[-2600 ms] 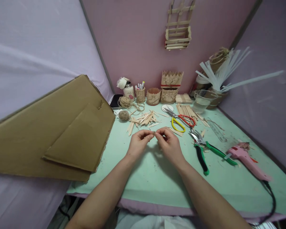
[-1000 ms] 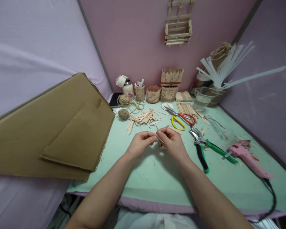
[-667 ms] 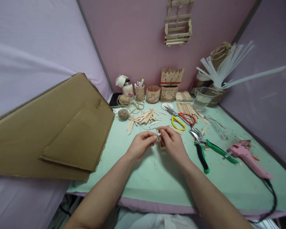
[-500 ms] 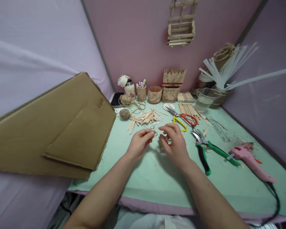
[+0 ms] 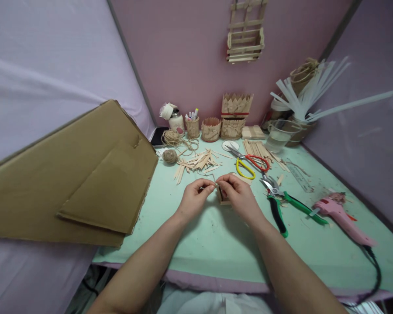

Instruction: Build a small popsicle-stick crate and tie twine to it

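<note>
My left hand (image 5: 194, 199) and my right hand (image 5: 238, 197) meet fingertip to fingertip above the table. Both are pinched on a thin piece of twine (image 5: 212, 176), whose loose end shows just beyond the fingers. Partly hidden under my right hand is a small frame of wooden craft sticks (image 5: 223, 201) on the table. Behind my hands lies a loose pile of cut, pointed craft sticks (image 5: 201, 160). A ball of twine (image 5: 169, 156) and a looser coil of twine (image 5: 172, 138) sit to the left of that pile.
Scissors with red and yellow handles (image 5: 257, 162), green-handled pruning shears (image 5: 276, 213) and a pink glue gun (image 5: 345, 220) lie on the right. A plastic cup (image 5: 279, 136) stands before white glue sticks (image 5: 303, 102). Cardboard (image 5: 98, 183) leans on the left. Decorated stick containers (image 5: 211, 131) line the back.
My right hand has moved left and closed its fingertips on the twine beside my left hand. Earlier its fingers were apart. The view has shifted slightly.
</note>
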`<control>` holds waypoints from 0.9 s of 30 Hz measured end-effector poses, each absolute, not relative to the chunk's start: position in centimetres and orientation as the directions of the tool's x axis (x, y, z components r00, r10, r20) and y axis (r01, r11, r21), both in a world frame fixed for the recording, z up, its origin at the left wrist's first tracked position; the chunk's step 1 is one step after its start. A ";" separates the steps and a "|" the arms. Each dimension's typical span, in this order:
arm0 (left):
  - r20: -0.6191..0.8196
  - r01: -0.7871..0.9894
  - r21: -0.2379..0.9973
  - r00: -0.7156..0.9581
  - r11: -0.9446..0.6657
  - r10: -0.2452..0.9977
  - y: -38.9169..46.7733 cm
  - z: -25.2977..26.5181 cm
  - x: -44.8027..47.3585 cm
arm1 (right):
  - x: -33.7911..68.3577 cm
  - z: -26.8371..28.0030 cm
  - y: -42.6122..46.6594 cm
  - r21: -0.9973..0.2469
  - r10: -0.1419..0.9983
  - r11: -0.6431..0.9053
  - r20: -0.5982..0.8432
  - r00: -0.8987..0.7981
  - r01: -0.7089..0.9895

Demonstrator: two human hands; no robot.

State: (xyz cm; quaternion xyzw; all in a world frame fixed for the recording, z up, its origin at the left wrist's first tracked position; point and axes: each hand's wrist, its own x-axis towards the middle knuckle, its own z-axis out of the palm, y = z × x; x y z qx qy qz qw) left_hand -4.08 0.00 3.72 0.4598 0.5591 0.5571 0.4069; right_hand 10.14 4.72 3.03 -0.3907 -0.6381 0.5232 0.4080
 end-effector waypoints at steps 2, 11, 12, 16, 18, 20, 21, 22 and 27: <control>0.077 0.090 0.994 -0.238 -0.057 0.968 0.0 3.6 -4.0 | 10.2 2.9 4.9 -0.991 0.927 0.124 0.097 -0.363 0.053; 0.130 0.156 0.983 -0.207 -0.099 0.970 0.0 3.3 -4.2 | 10.1 2.9 4.9 -0.997 0.922 0.053 0.073 -0.381 -0.065; 0.127 0.156 0.983 -0.209 -0.095 0.970 0.0 3.3 -4.2 | 10.1 2.9 4.8 -0.996 0.924 0.055 0.078 -0.373 -0.071; 0.097 0.150 0.987 -0.220 -0.064 0.971 0.0 3.7 -4.1 | 9.9 3.0 4.7 -0.994 0.942 0.078 0.098 -0.321 -0.073; 0.078 0.155 0.987 -0.227 -0.043 0.971 0.0 3.7 -4.0 | 9.8 3.0 4.6 -0.994 0.949 0.087 0.104 -0.299 -0.069; 0.067 0.162 0.986 -0.236 -0.029 0.969 -0.1 3.7 -3.9 | 9.7 2.8 4.5 -0.993 0.955 0.102 0.113 -0.275 -0.054; 0.063 0.163 0.986 -0.243 -0.023 0.968 -0.1 3.7 -3.8 | 9.6 2.7 4.5 -0.992 0.958 0.111 0.121 -0.261 -0.051; 0.060 0.164 0.986 -0.250 -0.019 0.966 -0.1 3.6 -3.8 | 9.5 2.5 4.4 -0.991 0.960 0.120 0.130 -0.248 -0.055; 0.077 0.185 0.982 -0.271 -0.026 0.959 0.0 3.1 -3.7 | 9.0 1.9 4.2 -0.985 0.968 0.146 0.162 -0.191 -0.094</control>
